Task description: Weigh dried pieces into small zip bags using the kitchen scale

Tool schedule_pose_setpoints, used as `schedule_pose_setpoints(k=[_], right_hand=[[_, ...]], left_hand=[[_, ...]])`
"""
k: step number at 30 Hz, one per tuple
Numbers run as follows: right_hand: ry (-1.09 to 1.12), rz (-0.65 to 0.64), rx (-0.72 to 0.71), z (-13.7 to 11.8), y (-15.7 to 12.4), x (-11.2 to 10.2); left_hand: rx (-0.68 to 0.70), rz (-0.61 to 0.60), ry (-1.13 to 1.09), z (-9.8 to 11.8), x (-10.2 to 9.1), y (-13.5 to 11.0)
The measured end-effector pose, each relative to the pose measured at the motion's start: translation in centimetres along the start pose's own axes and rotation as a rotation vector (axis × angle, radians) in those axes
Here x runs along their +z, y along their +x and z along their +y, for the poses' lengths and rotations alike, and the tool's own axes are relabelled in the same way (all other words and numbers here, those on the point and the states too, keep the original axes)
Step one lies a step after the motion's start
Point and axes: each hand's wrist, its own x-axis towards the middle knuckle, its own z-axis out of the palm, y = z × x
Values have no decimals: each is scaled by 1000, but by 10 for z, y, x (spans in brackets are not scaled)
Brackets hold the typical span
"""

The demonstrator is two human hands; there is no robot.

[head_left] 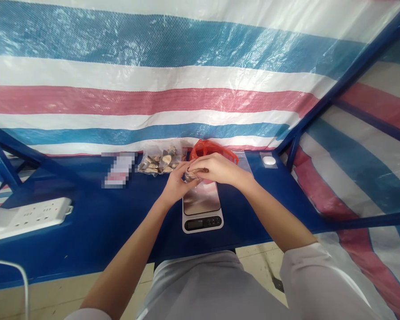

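My left hand (176, 183) is closed around a small clear plastic bag (190, 176) with brown dried pieces in it, above the back of a kitchen scale (202, 202). The fingers of my right hand (216, 168) are bent over the bag's mouth. A thin brown dried slice (204, 170) sticks out beneath them, pinched in that hand. My fingers partly hide the bag. The scale has a shiny plate and a dark display strip at its front. Just behind my hands lies a red plastic bag (202, 146).
Filled clear bags of dried slices (158, 163) lie left of the red bag. A white power strip (36, 218) sits at the left of the blue table (96, 226). At the back right is a round white object (269, 161). Striped sheeting (153, 98) hangs behind.
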Motion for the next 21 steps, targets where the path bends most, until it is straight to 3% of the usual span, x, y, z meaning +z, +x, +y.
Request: schedule_pose_setpoints(k=[7,12,15,21], right_hand=[[92,41,-13,6,-6,1],[233,225,37,14,-14,1],[239,303,140,19,-16,1],[246,147,299,23,-13,1]], left_hand=[[-68,85,-47,-2,4,-4],[-91,127,-93,-1,6,-6],[-94,134,-98,-3,6,-8],[-42,121,-53,-2,5,-5]])
